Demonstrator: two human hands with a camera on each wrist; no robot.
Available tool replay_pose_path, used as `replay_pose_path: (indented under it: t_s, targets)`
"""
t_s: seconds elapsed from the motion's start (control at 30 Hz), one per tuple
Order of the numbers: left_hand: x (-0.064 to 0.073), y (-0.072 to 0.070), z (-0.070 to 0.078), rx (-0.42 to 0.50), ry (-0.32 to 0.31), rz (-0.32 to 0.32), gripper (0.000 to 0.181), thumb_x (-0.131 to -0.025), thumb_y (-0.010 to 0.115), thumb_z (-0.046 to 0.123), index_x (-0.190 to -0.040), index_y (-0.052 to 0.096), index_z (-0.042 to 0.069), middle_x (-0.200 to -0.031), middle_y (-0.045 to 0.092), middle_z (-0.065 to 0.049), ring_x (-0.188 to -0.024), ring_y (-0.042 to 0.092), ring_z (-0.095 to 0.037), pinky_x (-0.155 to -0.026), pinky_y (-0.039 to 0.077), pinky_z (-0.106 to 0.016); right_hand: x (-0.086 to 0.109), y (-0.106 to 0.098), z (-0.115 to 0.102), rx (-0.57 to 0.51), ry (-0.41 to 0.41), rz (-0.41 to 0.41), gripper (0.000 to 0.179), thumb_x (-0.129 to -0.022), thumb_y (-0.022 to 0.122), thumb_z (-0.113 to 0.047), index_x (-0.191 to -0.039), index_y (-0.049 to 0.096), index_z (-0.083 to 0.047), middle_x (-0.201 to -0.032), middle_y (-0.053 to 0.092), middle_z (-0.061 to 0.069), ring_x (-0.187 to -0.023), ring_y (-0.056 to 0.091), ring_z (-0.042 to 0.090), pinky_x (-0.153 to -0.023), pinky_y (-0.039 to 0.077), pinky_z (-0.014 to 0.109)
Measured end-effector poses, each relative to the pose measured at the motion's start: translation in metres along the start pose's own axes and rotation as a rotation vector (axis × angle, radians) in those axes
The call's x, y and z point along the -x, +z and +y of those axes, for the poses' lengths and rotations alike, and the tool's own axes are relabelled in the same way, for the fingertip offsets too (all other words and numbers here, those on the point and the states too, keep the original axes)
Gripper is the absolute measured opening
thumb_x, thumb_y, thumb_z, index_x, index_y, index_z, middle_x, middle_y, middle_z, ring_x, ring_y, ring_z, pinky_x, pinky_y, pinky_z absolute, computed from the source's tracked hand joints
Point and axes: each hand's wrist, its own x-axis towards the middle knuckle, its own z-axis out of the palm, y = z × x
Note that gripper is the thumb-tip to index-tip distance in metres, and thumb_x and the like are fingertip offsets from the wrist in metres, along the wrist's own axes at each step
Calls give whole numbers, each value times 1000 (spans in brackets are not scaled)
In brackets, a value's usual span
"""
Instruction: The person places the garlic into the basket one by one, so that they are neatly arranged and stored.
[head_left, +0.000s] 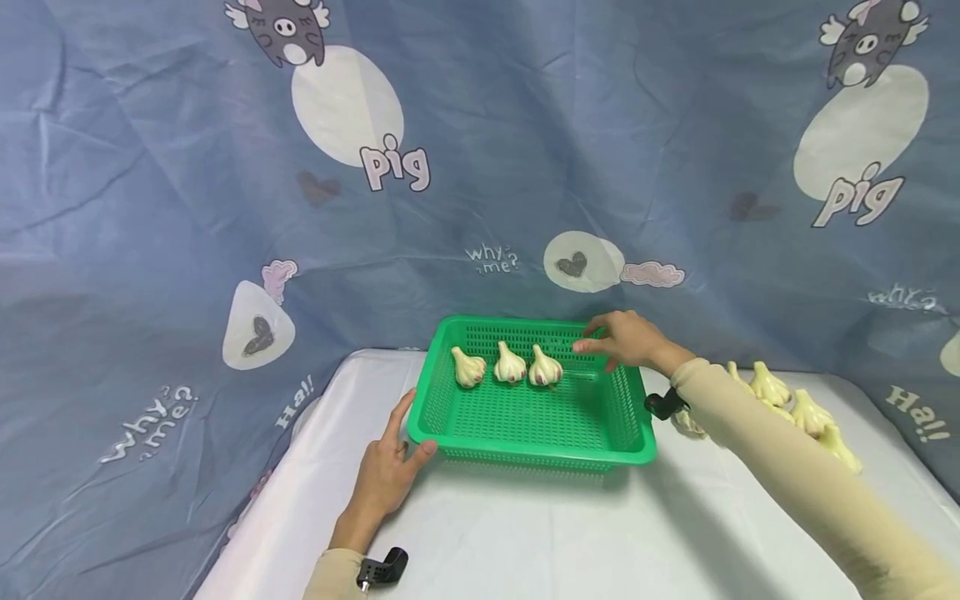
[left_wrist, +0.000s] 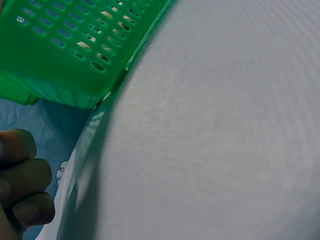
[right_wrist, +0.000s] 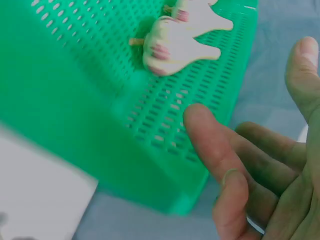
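A green plastic basket [head_left: 525,421] with slotted walls sits on the white table. Inside, near its back wall, are three garlic bulbs: left [head_left: 469,369], middle [head_left: 510,367] and right [head_left: 545,369]. My left hand [head_left: 384,471] is at the basket's front left corner, thumb by the front rim and index finger along the left side. In the left wrist view, the other fingers [left_wrist: 27,182] bend loosely below the basket, clear of it. Over the back right corner hovers my right hand [head_left: 628,337], fingers spread and holding nothing; two bulbs [right_wrist: 172,52] show beyond its fingertips.
More garlic bulbs [head_left: 810,412] lie in a group on the table to the right, partly covered by my right forearm. A single bulb [head_left: 688,423] peeks out beneath that wrist. A blue printed cloth [head_left: 480,167] hangs right behind the table.
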Motion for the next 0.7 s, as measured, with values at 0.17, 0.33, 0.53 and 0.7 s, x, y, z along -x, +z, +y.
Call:
replay_pose_path:
  t_s: [0.17, 0.33, 0.53, 0.7]
  targets:
    - [0, 1, 0, 5, -11, 1, 89, -95, 70, 61, -169, 27, 37, -46, 29, 23, -41, 18, 7, -42, 19, -19, 24, -17, 5, 6, 6, 25, 63, -103, 67, -50, -139, 66, 1, -120, 76, 25, -65, 76, 19, -81, 61, 47]
    - [0, 2, 0, 11, -12, -5, 88, -95, 70, 61, -169, 26, 38, -46, 29, 23, -41, 18, 7, -41, 19, -20, 56, -35, 10, 75, 62, 52, 65, -101, 68, -55, -136, 69, 0, -112, 79, 19, -64, 74, 13, -69, 58, 42]
    - [0, 0, 1, 20, 3, 7, 87, -96, 71, 57, -169, 27, 40, -46, 27, 24, -42, 16, 9, -41, 18, -19, 91, -55, 19, 137, 106, 58, 70, -98, 67, -63, -133, 70, -2, -112, 80, 18, -64, 74, 13, -64, 55, 40]
    - [1, 1, 1, 29, 1, 6, 87, -96, 72, 55, -169, 27, 39, -46, 26, 24, -42, 15, 9, -41, 18, -20, 118, -69, 26, 188, 125, 58, 72, -98, 67, -65, -132, 70, -2, -112, 79, 18, -64, 73, 12, -60, 53, 40]
